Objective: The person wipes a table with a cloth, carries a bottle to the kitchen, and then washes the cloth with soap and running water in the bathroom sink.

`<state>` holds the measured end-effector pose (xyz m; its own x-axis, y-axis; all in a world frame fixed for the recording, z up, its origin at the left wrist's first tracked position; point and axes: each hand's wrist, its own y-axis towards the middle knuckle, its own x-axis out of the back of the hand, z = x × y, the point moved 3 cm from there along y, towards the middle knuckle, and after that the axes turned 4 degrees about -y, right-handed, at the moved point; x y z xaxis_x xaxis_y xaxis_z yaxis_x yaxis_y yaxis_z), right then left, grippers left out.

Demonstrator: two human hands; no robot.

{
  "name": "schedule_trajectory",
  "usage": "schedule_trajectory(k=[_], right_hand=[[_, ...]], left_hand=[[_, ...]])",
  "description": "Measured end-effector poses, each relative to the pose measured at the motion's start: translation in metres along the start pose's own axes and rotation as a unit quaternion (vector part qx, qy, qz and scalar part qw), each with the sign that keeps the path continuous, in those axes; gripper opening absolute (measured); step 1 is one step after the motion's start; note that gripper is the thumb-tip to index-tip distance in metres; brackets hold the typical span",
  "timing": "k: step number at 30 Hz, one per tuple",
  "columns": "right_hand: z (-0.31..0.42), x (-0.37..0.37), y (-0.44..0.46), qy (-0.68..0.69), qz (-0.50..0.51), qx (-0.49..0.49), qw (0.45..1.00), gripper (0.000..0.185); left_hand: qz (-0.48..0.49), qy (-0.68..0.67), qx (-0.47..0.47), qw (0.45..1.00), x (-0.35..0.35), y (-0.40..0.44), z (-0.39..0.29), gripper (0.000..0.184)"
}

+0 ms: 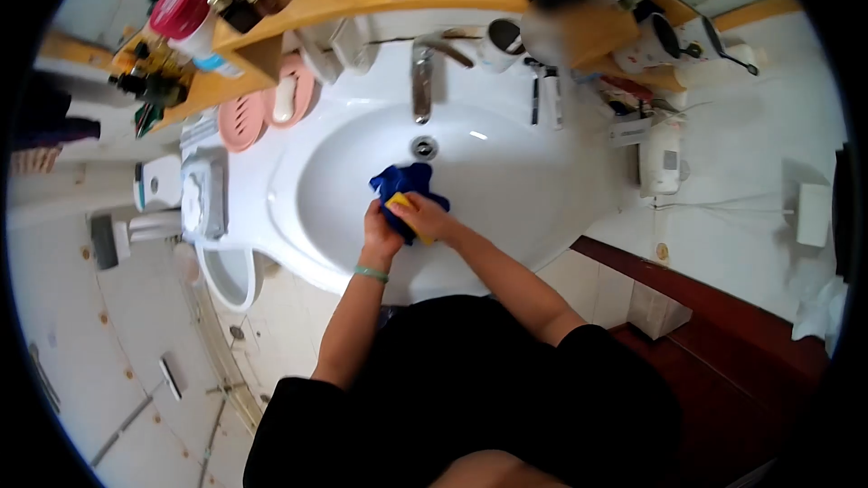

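Note:
Over the front of the white sink [524, 181], my left hand [382, 228] grips a crumpled dark blue cloth [398, 179] from its left side. Bent fingers of my right hand [425, 217] close round a yellow bar [399, 202] that looks like soap, pressed against the cloth. The cloth bunches up beyond both hands toward the metal drain [423, 147], and part of it is hidden under my fingers. A green bracelet [371, 274] circles my left wrist.
Behind the basin stands a metal faucet [421, 81]. Pink soap dishes [242, 123] lie at the left, one with a white bar [284, 99]. A wooden shelf [362, 11] with several jars hangs over the back. Two tubes [553, 99] and a cup [498, 47] are at the right.

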<state>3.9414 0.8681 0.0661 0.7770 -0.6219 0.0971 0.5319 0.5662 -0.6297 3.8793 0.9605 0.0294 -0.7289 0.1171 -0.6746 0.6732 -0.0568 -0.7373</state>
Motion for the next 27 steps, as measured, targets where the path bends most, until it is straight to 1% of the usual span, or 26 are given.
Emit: schedule_trajectory(k=[1, 2, 3, 4, 5, 6, 8, 9, 10, 11, 12, 13, 14, 15, 16, 17, 18, 19, 20, 21, 22, 23, 24, 25, 26, 27], right_hand=[[0.006, 0.0, -0.004, 0.016, -0.012, 0.016, 1.0, 0.057], [0.004, -0.004, -0.002, 0.011, -0.013, 0.026, 1.0, 0.055], [-0.005, -0.011, 0.007, 0.041, -0.011, 0.049, 0.998, 0.055], [0.004, -0.005, 0.0, 0.039, 0.006, 0.048, 0.998, 0.054], [0.012, -0.003, -0.005, 0.085, 0.02, 0.044, 0.995, 0.053], [0.016, -0.001, -0.009, 0.131, 0.033, 0.04, 0.99, 0.052], [0.025, 0.01, -0.019, 0.138, 0.044, 0.03, 0.989, 0.049], [0.029, 0.014, -0.024, 0.145, 0.08, 0.02, 0.986, 0.048], [0.037, 0.017, -0.031, 0.151, 0.118, 0.012, 0.982, 0.047], [0.042, 0.02, -0.036, 0.15, 0.113, 0.011, 0.982, 0.047], [0.048, 0.021, -0.041, 0.105, 0.126, 0.021, 0.986, 0.05], [0.053, 0.023, -0.046, 0.06, 0.138, 0.031, 0.988, 0.054], [0.06, 0.027, -0.051, 0.06, 0.134, 0.028, 0.989, 0.054], [0.066, 0.03, -0.055, -0.014, 0.093, 0.029, 0.995, 0.057], [0.068, 0.031, -0.057, -0.089, 0.052, 0.029, 0.994, 0.061], [0.061, 0.026, -0.05, -0.229, -0.072, 0.128, 0.962, 0.067], [0.047, 0.02, -0.042, -0.228, -0.07, 0.127, 0.963, 0.067], [0.049, 0.022, -0.042, -0.293, -0.179, 0.155, 0.926, 0.068], [0.05, 0.022, -0.044, -0.353, -0.283, 0.182, 0.873, 0.069], [0.048, 0.021, -0.038, -0.362, -0.306, 0.203, 0.857, 0.071], [0.05, 0.028, -0.03, -0.365, -0.316, 0.199, 0.853, 0.071], [0.052, 0.033, -0.021, -0.365, -0.321, 0.193, 0.852, 0.07], [0.044, 0.04, -0.006, -0.367, -0.388, 0.237, 0.812, 0.068], [0.049, 0.051, 0.0, -0.371, -0.389, 0.217, 0.815, 0.065], [0.037, 0.057, 0.017, -0.358, -0.407, 0.198, 0.817, 0.065], [0.036, 0.064, 0.026, -0.333, -0.35, 0.131, 0.866, 0.066]], left_hand=[[-0.006, 0.005, -0.009, 1.0, 0.0, 0.002, 0.0, 0.049], [-0.014, 0.01, -0.016, 1.0, 0.003, 0.003, -0.003, 0.05], [0.009, 0.012, -0.007, 1.0, 0.003, 0.004, -0.005, 0.051], [0.026, 0.013, 0.0, 1.0, 0.001, 0.005, -0.004, 0.052], [-0.012, 0.017, -0.004, 1.0, -0.004, 0.001, -0.004, 0.053], [-0.01, 0.015, 0.003, 1.0, -0.002, 0.008, -0.006, 0.054], [-0.007, 0.013, -0.014, 1.0, -0.009, 0.011, -0.004, 0.056], [-0.006, 0.016, -0.009, 1.0, -0.013, 0.013, -0.002, 0.056], [0.024, 0.017, -0.023, 0.999, -0.02, 0.016, -0.001, 0.058], [0.054, 0.018, -0.036, 0.998, -0.025, 0.018, 0.0, 0.06], [0.057, 0.018, -0.032, 0.998, -0.028, 0.019, 0.002, 0.06], [0.148, 0.002, -0.007, 0.989, -0.036, 0.018, 0.005, 0.064], [0.235, -0.016, 0.02, 0.972, -0.057, 0.006, 0.01, 0.067], [0.212, 0.002, 0.016, 0.977, -0.07, -0.006, 0.015, 0.072], [0.208, -0.001, 0.021, 0.978, -0.065, -0.004, 0.02, 0.072], [0.204, -0.022, 0.043, 0.978, -0.056, 0.002, 0.023, 0.066], [0.202, -0.042, 0.062, 0.977, -0.048, 0.01, 0.025, 0.059], [0.2, -0.043, 0.062, 0.977, -0.037, 0.019, 0.025, 0.059], [0.286, -0.064, 0.066, 0.954, -0.037, 0.022, 0.025, 0.058], [0.326, -0.076, 0.064, 0.94, -0.033, 0.025, 0.024, 0.058], [0.365, -0.087, 0.064, 0.925, -0.035, 0.024, 0.024, 0.058], [0.285, -0.043, 0.035, 0.957, -0.043, 0.015, 0.026, 0.054], [0.201, 0.002, 0.003, 0.98, -0.044, 0.011, 0.022, 0.051], [0.207, 0.368, -0.154, 0.894, -0.033, 0.017, 0.016, 0.05], [0.116, 0.666, -0.301, 0.672, -0.021, 0.021, 0.01, 0.049], [0.107, 0.67, -0.258, 0.688, -0.032, 0.016, 0.012, 0.048]])
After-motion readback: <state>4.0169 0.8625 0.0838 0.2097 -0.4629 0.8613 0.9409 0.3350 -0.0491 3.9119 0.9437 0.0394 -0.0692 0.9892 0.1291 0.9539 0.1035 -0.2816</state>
